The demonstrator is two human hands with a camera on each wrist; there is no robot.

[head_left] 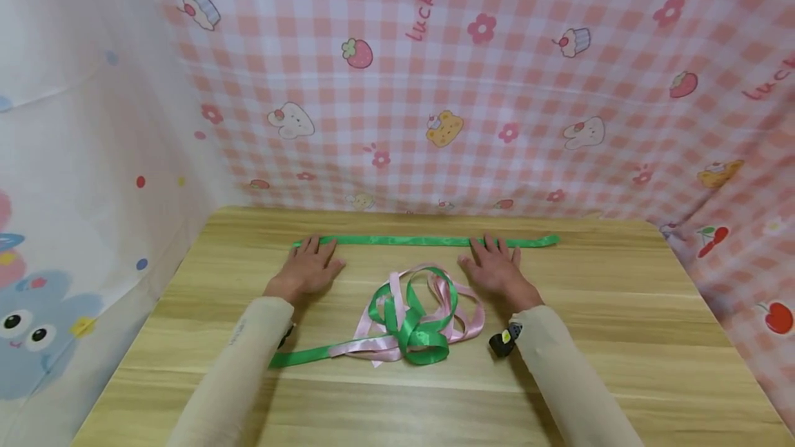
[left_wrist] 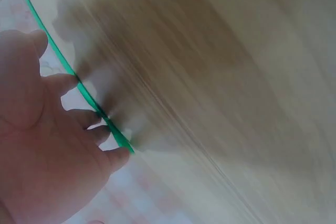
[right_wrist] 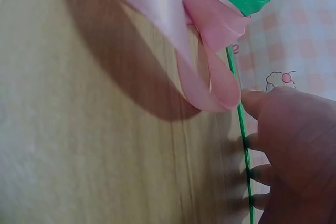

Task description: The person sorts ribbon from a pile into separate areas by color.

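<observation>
A flat green ribbon strip (head_left: 404, 241) runs straight from side to side near the table's back edge. On its left end rest the fingertips of my left hand (head_left: 307, 270), fingers spread and fairly straight. My right hand (head_left: 499, 268) touches the strip further right, its fingers also extended, and a short tail of ribbon sticks out beyond it. Between my hands lies a loose heap of looped ribbon, with green ribbon (head_left: 428, 347) over pink ribbon (head_left: 477, 319). In the right wrist view a pink loop (right_wrist: 210, 95) stands up close to my right thumb.
The wooden table (head_left: 621, 336) carries the ribbons. A green ribbon tail (head_left: 301, 357) from the heap reaches left under my left forearm. Behind the table hangs a pink checked cloth (head_left: 397, 102), and a white printed cloth (head_left: 93, 143) hangs at the left.
</observation>
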